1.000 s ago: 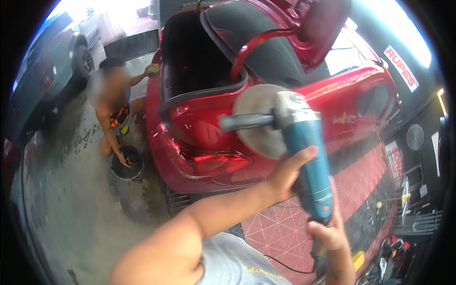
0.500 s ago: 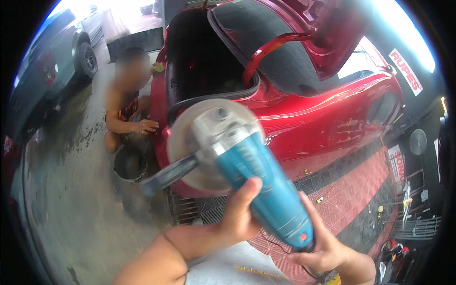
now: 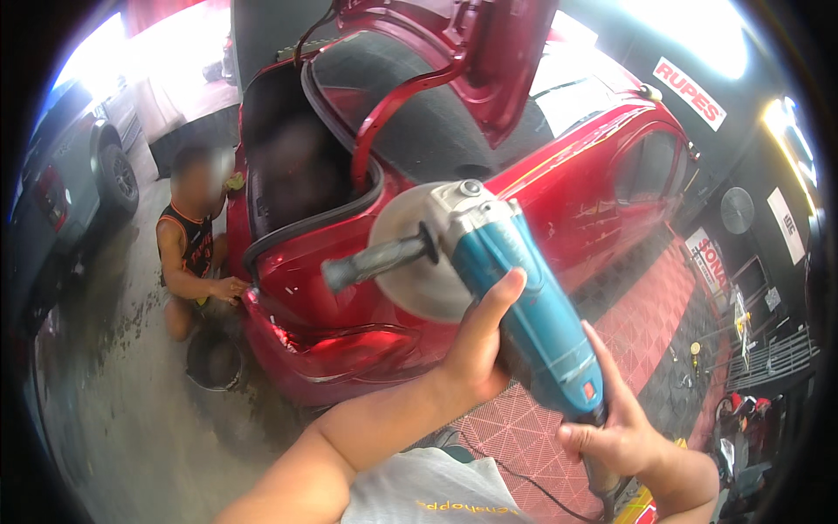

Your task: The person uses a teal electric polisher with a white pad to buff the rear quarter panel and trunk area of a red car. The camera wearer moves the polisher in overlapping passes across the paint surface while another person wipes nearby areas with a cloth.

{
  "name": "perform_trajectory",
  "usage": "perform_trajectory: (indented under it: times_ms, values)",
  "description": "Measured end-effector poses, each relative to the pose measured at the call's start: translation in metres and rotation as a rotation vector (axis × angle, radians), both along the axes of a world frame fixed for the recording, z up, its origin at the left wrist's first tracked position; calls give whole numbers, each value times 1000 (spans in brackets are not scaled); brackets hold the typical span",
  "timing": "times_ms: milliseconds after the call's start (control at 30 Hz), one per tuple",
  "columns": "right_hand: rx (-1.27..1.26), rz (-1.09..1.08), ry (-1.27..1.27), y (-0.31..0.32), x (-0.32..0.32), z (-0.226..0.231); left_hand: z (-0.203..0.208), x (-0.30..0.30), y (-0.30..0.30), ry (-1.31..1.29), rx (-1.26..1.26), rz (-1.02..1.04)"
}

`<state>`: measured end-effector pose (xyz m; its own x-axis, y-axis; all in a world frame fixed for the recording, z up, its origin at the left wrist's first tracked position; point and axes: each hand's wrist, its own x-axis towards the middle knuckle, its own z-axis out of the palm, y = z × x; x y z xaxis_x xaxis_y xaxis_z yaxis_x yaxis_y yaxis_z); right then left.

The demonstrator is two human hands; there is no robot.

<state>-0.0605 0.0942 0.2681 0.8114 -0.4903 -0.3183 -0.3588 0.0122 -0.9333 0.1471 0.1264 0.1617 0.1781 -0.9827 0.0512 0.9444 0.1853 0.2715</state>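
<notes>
I hold a teal rotary polisher (image 3: 541, 336) with a silver head in both hands. My left hand (image 3: 484, 341) grips its body near the middle, thumb along the top. My right hand (image 3: 620, 432) is wrapped round the rear end by the cord. A pale round pad (image 3: 428, 293) sits under the head, its surface smeared. The dark side handle (image 3: 371, 262) sticks out to the left, with no hand on it. In this view the pad overlaps the rear quarter of a red car (image 3: 297, 301); whether it touches the paint I cannot tell.
The car's trunk lid (image 3: 502, 79) stands raised above the trunk. A co-worker (image 3: 188, 244) squats at the rear bumper, beside a black bucket (image 3: 215, 360). A power cord (image 3: 541, 489) trails over red floor tiles (image 3: 497, 419). A grey vehicle (image 3: 74, 175) stands at the left.
The polisher has shifted right in the view, still in both hands, and more of the red rear panel shows. The car and co-worker appear farther left as the view turns.
</notes>
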Motion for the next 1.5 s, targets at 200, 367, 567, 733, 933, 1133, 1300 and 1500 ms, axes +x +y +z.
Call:
perform_trajectory:
  times_ms: [200, 367, 567, 733, 933, 1133, 1300, 1500]
  values:
    - [10, 134, -83, -57, -20, -16, -7, -26, -41, -75, 100, 160]
    - [-3, 535, -191, -91, -10, -31, -11, -47, 1, -67, 225, 501]
    - [-59, 401, -64, -119, -27, 1, -2, -50, -48, -39, 148, 378]
    - [42, 94, -57, -116, -43, 18, 13, -57, -95, -6, 11, 232]
    - [-77, 506, -1, -99, -5, -6, -18, -44, -8, -2, 114, 380]
    - [42, 770, -109, -50, 71, -45, -21, -5, 87, -94, 316, 696]
    - [3, 799, -98, -37, 76, -44, -29, 2, 101, -117, 296, 676]
    - [-237, 511, -41, -46, 3, -75, -59, -16, 56, -203, 87, 318]
